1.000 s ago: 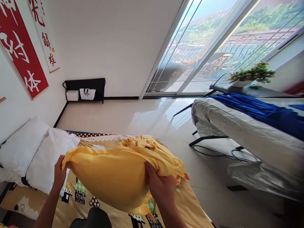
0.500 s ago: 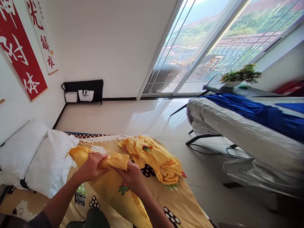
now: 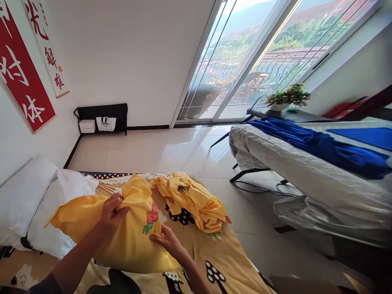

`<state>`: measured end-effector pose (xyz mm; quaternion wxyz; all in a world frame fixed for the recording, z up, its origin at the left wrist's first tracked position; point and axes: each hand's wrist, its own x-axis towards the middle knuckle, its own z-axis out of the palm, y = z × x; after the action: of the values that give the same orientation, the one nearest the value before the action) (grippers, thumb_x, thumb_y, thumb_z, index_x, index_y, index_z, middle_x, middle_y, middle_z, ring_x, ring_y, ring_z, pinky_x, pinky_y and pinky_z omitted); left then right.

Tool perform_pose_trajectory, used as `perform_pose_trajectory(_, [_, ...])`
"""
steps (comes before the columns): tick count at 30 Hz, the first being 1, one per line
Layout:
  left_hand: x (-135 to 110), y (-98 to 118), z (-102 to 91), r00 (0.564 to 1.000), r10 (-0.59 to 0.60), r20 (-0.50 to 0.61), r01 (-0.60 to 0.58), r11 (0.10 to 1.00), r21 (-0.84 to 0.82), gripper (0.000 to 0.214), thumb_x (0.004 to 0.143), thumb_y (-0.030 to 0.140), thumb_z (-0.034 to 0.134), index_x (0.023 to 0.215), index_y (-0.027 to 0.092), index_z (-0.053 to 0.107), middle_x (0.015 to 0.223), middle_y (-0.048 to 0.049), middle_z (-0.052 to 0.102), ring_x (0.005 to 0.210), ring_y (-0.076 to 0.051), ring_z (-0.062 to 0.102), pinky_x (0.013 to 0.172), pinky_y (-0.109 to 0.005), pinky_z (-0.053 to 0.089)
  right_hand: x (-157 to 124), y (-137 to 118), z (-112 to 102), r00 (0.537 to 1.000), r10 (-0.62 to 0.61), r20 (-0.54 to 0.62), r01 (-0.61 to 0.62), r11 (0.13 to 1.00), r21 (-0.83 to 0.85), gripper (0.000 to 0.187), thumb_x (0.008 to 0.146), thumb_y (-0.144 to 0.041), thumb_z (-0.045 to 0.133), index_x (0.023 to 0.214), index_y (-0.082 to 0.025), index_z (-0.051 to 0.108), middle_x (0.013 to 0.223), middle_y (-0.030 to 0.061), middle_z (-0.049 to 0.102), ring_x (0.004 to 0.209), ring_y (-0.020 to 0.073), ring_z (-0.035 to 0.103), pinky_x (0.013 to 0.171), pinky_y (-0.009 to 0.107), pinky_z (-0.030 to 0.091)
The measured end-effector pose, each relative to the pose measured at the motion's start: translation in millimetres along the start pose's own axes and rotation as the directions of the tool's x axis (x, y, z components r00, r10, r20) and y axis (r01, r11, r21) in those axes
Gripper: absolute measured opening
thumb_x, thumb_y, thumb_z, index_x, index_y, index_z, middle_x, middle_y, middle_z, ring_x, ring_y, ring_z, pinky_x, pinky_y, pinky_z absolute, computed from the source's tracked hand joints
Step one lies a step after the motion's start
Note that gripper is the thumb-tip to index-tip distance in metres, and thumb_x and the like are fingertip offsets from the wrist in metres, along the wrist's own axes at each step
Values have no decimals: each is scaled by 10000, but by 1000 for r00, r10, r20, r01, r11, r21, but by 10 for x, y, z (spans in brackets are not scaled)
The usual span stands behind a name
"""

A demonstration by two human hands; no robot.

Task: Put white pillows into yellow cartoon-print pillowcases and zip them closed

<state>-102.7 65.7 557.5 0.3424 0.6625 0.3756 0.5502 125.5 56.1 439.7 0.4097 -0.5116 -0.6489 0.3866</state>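
In both hands I have a yellow pillowcase (image 3: 131,241) with a pink, green-leaved print, raised above the bed. My left hand (image 3: 112,214) is closed on its upper middle, with fabric bunched up by the thumb. At its right edge, my right hand (image 3: 168,241) pinches a corner between thumb and fingers. I cannot tell whether a pillow is inside. A crumpled yellow cloth (image 3: 196,200) with a similar print lies on the bed just beyond my right hand. The patterned bed sheet (image 3: 220,249) shows beneath.
Two white pillows (image 3: 27,196) rest at the left end of the bed. To the right stands a plastic-covered padded bench (image 3: 275,159) with blue cloth (image 3: 315,139) on top and cables below. A black rack (image 3: 102,112) is against the far wall, near a sliding glass door (image 3: 232,65).
The pillowcase has been lifted and spread, so its printed side now faces up. My left hand has shifted left and my right hand lower. The view has turned slightly right.
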Motion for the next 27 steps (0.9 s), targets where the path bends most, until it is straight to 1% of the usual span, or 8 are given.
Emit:
perform_pose_trajectory(4, [44,200,-206,964,214,-159,-178,961,213,325,921,342,558,643,197,471,692,-1,514,658,-128,489,606,-251,415,93,43,188,996,-85,-1,84,989,-119,491,834,-620,546,610,-196,646,582,15,620,592,179,548,656,318,461])
perform_pose_trajectory(9, [23,412,-659,738,552,-388,-294,780,552,56,875,206,616,879,199,672,862,-21,650,830,-157,602,749,-285,487,159,-275,370,937,-298,-183,261,944,-201,362,924,-472,509,693,-216,622,704,35,641,690,175,549,726,318,429])
perform_pose_trajectory(11, [-11,391,-773,715,527,-459,-217,792,571,78,874,234,626,837,189,679,839,-16,652,795,-149,603,708,-268,486,187,-371,474,920,-316,-234,279,944,-177,372,941,-456,478,670,-218,572,687,30,615,677,170,537,660,294,423])
perform_pose_trajectory(14, [-76,252,-871,757,335,-561,-2,859,511,212,893,298,611,725,172,638,671,25,592,609,-97,533,571,-209,435,256,-444,518,917,-317,-242,286,945,-155,374,948,-445,460,658,-222,538,623,2,549,606,153,489,578,270,395])
perform_pose_trajectory(18, [-134,122,-1003,623,394,-676,8,861,509,198,864,362,644,823,170,671,787,-8,667,743,-143,609,655,-237,484,304,-532,447,887,-326,-326,289,944,-159,221,948,-363,475,860,-219,618,790,33,625,739,172,553,656,279,438])
perform_pose_trajectory(21, [-107,154,-1026,550,500,-669,-97,834,544,129,872,276,634,803,172,664,780,-4,654,750,-138,601,666,-243,479,302,-572,436,918,-361,-162,341,930,-138,255,948,-371,469,795,-221,607,785,39,640,769,181,576,722,302,463])
perform_pose_trajectory(24, [-51,186,-928,585,558,-589,-154,789,594,72,860,174,632,792,175,658,755,10,632,713,-117,577,648,-232,464,265,-408,296,964,-265,-4,264,960,-95,294,938,-435,470,825,-223,639,830,53,673,811,191,609,758,314,485])
perform_pose_trajectory(27, [-6,161,-802,597,592,-542,-192,761,620,67,852,134,627,812,176,661,776,2,625,728,-121,579,643,-238,462,99,27,31,990,-33,136,48,993,-109,348,879,-487,529,1074,-233,665,1075,87,707,1019,232,634,908,369,490])
